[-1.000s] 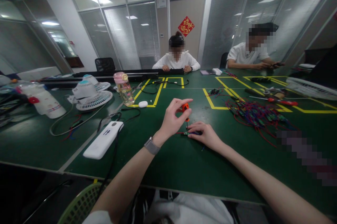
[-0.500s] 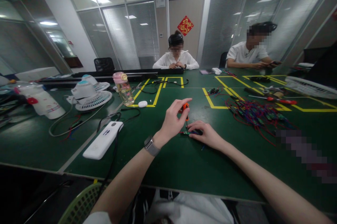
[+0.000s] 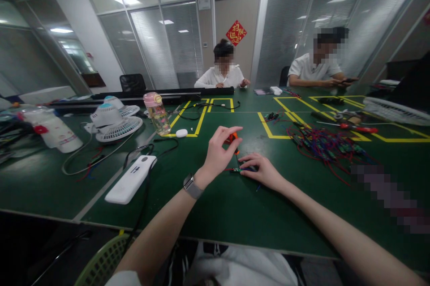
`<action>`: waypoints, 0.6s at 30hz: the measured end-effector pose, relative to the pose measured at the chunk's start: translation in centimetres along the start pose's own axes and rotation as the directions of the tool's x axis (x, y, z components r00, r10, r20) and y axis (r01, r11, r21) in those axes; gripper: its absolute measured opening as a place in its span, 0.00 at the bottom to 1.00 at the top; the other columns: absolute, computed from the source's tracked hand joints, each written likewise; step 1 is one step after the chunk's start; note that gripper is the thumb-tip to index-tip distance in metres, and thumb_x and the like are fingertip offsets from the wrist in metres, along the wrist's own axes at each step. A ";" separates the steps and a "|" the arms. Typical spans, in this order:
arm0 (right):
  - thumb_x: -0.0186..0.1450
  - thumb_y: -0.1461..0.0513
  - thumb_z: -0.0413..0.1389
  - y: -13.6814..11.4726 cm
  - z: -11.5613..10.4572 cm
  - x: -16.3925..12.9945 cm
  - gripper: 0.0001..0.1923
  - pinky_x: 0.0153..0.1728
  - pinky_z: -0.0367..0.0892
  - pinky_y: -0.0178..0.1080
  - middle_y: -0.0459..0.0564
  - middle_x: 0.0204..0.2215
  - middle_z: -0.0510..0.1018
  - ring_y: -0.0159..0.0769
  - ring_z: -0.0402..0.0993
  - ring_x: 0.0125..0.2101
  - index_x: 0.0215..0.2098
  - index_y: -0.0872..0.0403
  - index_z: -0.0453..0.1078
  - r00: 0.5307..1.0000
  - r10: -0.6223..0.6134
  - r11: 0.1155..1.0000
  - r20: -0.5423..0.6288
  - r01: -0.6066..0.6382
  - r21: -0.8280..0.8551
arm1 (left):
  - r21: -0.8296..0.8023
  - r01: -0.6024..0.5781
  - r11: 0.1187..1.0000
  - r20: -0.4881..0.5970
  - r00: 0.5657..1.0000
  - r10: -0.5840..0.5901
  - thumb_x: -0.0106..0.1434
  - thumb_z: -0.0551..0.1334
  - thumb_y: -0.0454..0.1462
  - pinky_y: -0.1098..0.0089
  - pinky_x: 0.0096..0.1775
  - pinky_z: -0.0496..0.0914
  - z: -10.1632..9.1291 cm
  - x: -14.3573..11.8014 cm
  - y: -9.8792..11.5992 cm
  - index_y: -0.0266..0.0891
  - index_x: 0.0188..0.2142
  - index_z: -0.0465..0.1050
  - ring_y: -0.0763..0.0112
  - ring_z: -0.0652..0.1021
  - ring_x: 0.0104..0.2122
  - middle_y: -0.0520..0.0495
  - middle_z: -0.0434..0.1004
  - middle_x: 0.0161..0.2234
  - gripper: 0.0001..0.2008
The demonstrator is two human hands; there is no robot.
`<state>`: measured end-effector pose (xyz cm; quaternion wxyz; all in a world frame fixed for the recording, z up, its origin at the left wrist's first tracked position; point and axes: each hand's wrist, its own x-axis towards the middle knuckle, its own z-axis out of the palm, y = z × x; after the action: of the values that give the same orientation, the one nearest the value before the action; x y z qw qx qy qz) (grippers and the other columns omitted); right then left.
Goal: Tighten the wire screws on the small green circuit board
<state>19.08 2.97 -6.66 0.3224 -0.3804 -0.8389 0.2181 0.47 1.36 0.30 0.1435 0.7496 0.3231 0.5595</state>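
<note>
My left hand (image 3: 217, 152), with a watch on its wrist, is closed around the orange handle of a small screwdriver (image 3: 234, 137). The screwdriver stands nearly upright, its thin dark shaft pointing down to a small green circuit board (image 3: 236, 170) on the table. Whether the tip touches the board is too small to tell. My right hand (image 3: 264, 172) rests on the table and pinches the right end of the board, where dark wires run under the fingers. A red wire leaves the board on its left.
A tangle of wired boards (image 3: 329, 143) lies to the right, near a red-handled tool (image 3: 359, 129). On the left are a white power bank (image 3: 131, 179), a bottle (image 3: 157, 116), a white case (image 3: 182, 133) and fans (image 3: 117, 127). Two people sit across the green table (image 3: 215, 214).
My left fingers have shifted on the screwdriver handle, which leans a little more to the left. My right hand stays in place. The person opposite has moved their hands apart.
</note>
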 end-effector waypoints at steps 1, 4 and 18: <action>0.57 0.60 0.64 0.0 0.0 0.0 0.04 0.51 0.63 0.52 0.51 0.43 0.81 0.46 0.74 0.45 0.32 0.49 0.80 1.000 0.002 1.000 -0.002 -0.002 0.003 | -0.020 -0.007 1.000 0.014 1.000 0.007 0.67 0.58 0.35 0.72 0.38 0.74 0.0 0.0 0.1 0.44 0.52 0.70 0.71 0.75 0.39 0.46 0.70 0.42 0.15; 0.57 0.60 0.64 0.0 0.1 0.0 0.04 0.51 0.63 0.52 0.51 0.42 0.81 0.46 0.74 0.45 0.31 0.49 0.80 1.000 0.011 1.000 -0.010 -0.011 0.009 | -0.124 -0.015 0.992 0.076 0.997 0.024 0.69 0.52 0.33 0.71 0.41 0.75 0.0 -0.1 0.2 0.46 0.58 0.64 0.72 0.76 0.40 0.45 0.69 0.47 0.19; 0.57 0.59 0.64 0.3 0.1 0.0 0.05 0.51 0.64 0.51 0.51 0.42 0.81 0.46 0.74 0.44 0.32 0.49 0.80 1.000 -0.002 1.000 0.007 0.002 -0.002 | -0.073 0.014 0.997 0.020 1.000 -0.012 0.69 0.54 0.34 0.69 0.43 0.74 0.3 -0.3 0.1 0.43 0.54 0.67 0.68 0.76 0.43 0.43 0.70 0.47 0.15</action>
<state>19.19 3.15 -6.88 0.3192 -0.3790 -0.8407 0.2183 0.76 1.17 -0.02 0.1778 0.7471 0.3059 0.5627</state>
